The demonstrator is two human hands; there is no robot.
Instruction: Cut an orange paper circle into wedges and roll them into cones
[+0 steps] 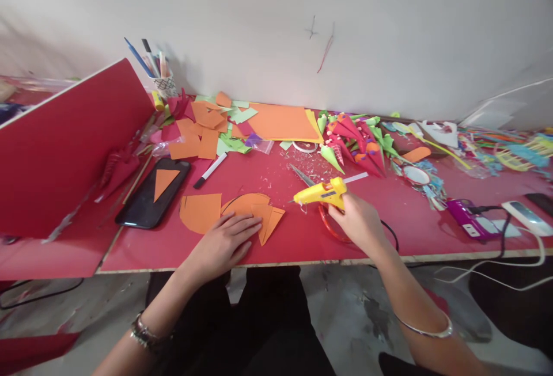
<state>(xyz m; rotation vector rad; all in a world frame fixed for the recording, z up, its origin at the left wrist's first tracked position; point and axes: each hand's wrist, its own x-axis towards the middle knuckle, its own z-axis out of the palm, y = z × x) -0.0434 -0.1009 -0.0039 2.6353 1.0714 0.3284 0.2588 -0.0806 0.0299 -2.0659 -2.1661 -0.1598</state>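
My right hand (pixel 356 220) is closed round the handle of a yellow glue gun (pixel 320 193), its nozzle pointing left above the red table. Scissors (pixel 302 175) with a red-orange handle lie partly under the gun and hand. My left hand (pixel 233 240) rests flat, fingers stretched out, on orange paper pieces (pixel 263 215) near the table's front edge. Some of these pieces are pointed, and the hand covers part of them. Just left of it lies a rounded orange paper piece (pixel 201 213).
A phone (pixel 151 200) bears an orange triangle. Behind are a marker (pixel 210 170), paper scraps (pixel 203 128) and a heap of paper cones (pixel 354 137). A red board (pixel 73 145) stands left, a pen cup (pixel 165 84) beyond it. A purple power socket (pixel 469 219) and cables lie right.
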